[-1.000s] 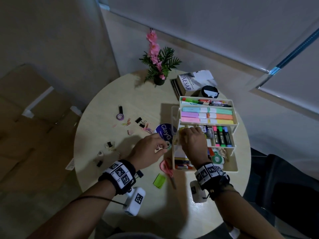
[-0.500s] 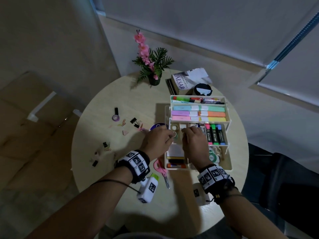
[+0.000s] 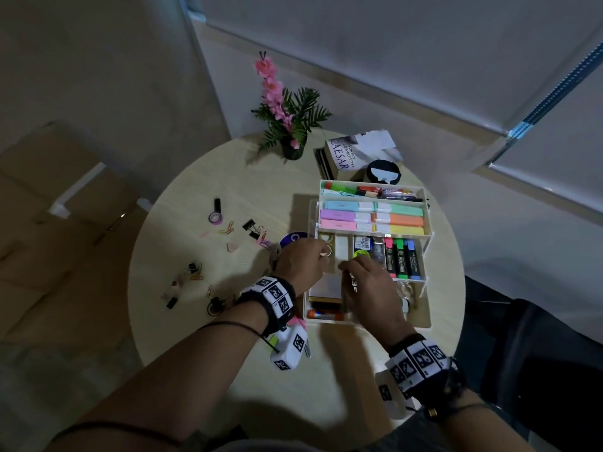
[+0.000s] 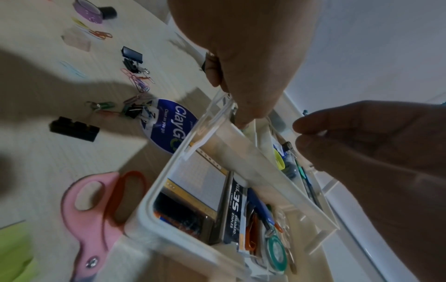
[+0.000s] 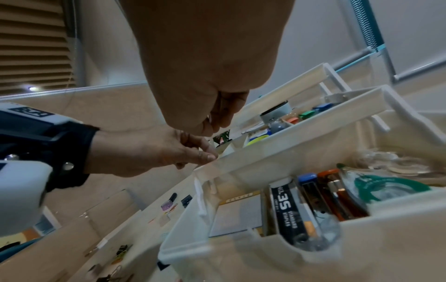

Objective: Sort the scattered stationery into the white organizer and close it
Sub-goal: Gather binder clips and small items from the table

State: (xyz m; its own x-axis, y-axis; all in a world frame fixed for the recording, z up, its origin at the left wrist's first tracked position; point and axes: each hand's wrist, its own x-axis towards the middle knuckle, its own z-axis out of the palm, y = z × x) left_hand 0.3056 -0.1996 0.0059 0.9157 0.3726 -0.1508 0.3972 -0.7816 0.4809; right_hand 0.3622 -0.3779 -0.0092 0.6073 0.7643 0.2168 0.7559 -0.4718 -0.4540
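The white organizer (image 3: 421, 322) stands open in tiers on the right of the round table (image 3: 202, 177), with highlighters and pens in its trays. My left hand (image 3: 323, 254) pinches a small tape roll (image 3: 325, 251) over the left end compartment of the middle tray. In the left wrist view its fingertips (image 4: 241, 122) reach down into that compartment. My right hand (image 3: 346, 265) hovers over the same tray beside it, fingers curled (image 5: 219, 122), and I see nothing in them. Purple tape (image 3: 215, 218), binder clips (image 3: 250, 227), paper clips (image 3: 228, 229) and an eraser (image 3: 232, 246) lie scattered to the left.
A round blue ClayGo pack (image 3: 292, 239) lies against the organizer's left side. Pink scissors (image 4: 91, 209) and a green pad (image 4: 14, 251) lie under my left wrist. A flower pot (image 3: 292, 148), a book (image 3: 352, 151) and a black round case (image 3: 383, 172) stand behind the organizer.
My left hand has carried the small tape roll from the table beside the organizer up and right to the middle tray. My right hand has stayed at that tray.
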